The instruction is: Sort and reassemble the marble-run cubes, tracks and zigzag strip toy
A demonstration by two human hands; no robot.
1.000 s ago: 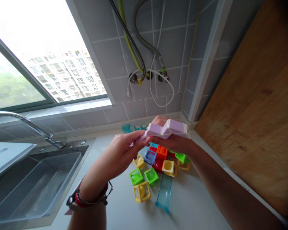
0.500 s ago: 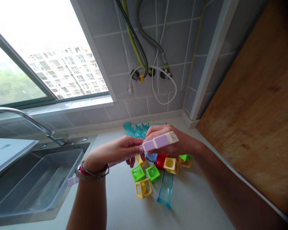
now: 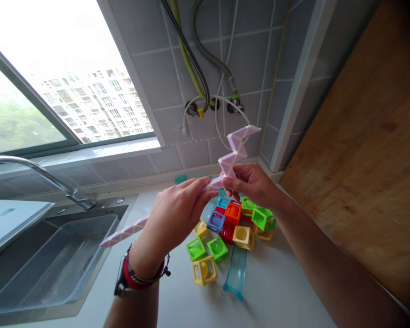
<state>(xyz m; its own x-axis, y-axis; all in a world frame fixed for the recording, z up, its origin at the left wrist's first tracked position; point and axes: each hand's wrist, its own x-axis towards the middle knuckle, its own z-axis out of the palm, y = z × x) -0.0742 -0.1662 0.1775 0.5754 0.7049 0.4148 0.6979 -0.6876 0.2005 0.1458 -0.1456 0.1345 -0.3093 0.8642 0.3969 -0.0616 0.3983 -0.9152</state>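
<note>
While both hands' fingers pinch twist puzzle (image 3: 233, 152), sink edge (image 3: 104, 255) seemingly well apart.

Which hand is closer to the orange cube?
The right hand. It holds the purple twisty snake just above the orange cube. The left hand grips the snake farther off, to the cube's left.

The snake toy (image 3: 233, 155) is showing smooth, matt lilac-and-white plastic. Lower centre, the cubes (image 3: 222, 228) are gleaming as glossy plastic, the ramp (image 3: 235, 273) as clear blue plastic. The sink (image 3: 37, 264) and tap (image 3: 37, 175) are looking like brushed metal; the board (image 3: 365, 150), right, matt wood; the worktop (image 3: 276, 291) smooth.
</note>
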